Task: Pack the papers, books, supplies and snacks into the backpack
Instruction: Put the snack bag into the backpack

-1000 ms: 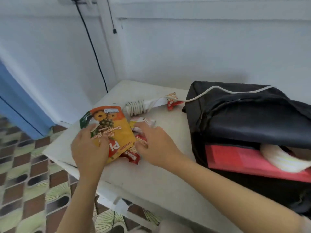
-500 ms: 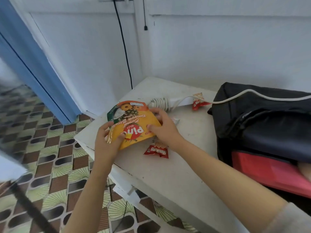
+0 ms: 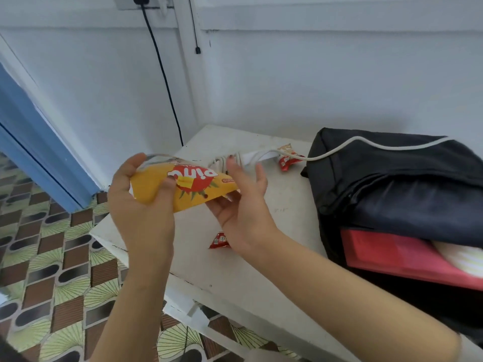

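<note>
A yellow and orange snack bag [image 3: 194, 188] is held above the white table's [image 3: 274, 262] left part. My left hand [image 3: 141, 202] grips its left end, thumb on the front. Under its right end my right hand [image 3: 241, 202] supports it with the palm turned up and the fingers spread. A small red snack packet [image 3: 218, 241] lies on the table below my right wrist. Another red and white packet [image 3: 287, 158] lies near the far edge. The black backpack [image 3: 397, 186] lies at the right, its mouth facing me, with a red book [image 3: 407, 257] and a white roll [image 3: 462, 259] inside.
A white power strip with a coiled cord [image 3: 251, 159] lies at the table's far edge, its cable running over the backpack. A black cable [image 3: 164, 82] hangs down the wall. Patterned floor tiles and a blue door frame [image 3: 34, 142] lie to the left.
Both hands lifted the snack bag off the table and tilted it flat. My right hand shifted from its top edge to under its right end. The view swung left.
</note>
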`<state>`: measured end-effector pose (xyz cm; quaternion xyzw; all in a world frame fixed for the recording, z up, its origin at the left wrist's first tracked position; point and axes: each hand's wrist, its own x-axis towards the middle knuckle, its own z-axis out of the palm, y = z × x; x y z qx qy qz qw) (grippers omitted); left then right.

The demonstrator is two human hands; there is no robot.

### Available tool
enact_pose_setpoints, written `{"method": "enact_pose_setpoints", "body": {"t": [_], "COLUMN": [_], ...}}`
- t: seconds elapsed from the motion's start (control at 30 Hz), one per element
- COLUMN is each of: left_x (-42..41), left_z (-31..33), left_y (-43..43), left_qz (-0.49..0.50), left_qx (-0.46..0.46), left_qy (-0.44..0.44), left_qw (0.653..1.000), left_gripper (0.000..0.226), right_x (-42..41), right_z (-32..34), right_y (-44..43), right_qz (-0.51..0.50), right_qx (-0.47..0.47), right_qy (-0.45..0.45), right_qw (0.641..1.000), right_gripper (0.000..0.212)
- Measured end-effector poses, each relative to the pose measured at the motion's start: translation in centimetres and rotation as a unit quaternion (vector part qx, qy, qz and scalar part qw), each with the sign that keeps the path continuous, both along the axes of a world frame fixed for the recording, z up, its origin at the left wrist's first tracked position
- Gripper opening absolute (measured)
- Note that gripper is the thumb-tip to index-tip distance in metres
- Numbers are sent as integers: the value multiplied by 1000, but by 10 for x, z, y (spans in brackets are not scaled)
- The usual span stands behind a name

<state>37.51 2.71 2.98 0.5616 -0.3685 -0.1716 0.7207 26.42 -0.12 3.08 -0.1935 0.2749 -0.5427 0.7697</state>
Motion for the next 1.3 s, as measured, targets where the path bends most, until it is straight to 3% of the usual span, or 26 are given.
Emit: {"method": "enact_pose_setpoints", "body": {"t": [0.23, 0.37, 0.43, 0.6, 0.7, 0.8, 0.87, 1.03, 1.13, 1.3], "left_x": [-40, -56, -60, -54, -47, -49, -57, -85, -102, -131], "left_z": [-5, -5, -4, -2, 10, 18, 15, 11, 14, 29], "left_y": [-3, -2, -6, -25, -41, -52, -54, -58, -61, -70], "left_qz": [-28, -117, -135, -142, -267, -447, -505, -505, -503, -567], "left_qx": [21, 13, 55, 74, 100, 126, 120, 103, 93, 73], "left_qy": [-107, -42, -9, -34, -62, 34, 50, 61, 27, -58], "left_qw": [994, 992, 989, 987, 956, 885, 853, 855, 859, 819], "left_gripper": [46, 60, 61, 52, 55, 59, 55, 52, 46, 48], "right_x": [-26, -52, -69, -119, -149, -172, -182, -204, -219, -244], "right_z": [21, 32, 37, 57, 66, 71, 71, 55, 40, 24], "right_y": [-12, -22, -26, -23, -16, -4, 6, 31, 47, 68], "right_qz": [-96, -156, -179, -134, -97, -86, -115, -216, -189, -161], "right_qx": [16, -89, -153, -241, -261, -272, -264, -228, -233, -200], "right_qy": [97, 153, 194, 251, 289, 312, 330, 343, 344, 360], "right_qw": [991, 972, 952, 928, 916, 906, 899, 885, 890, 897], "right_gripper": [90, 100, 105, 105, 101, 96, 92, 78, 60, 48]}}
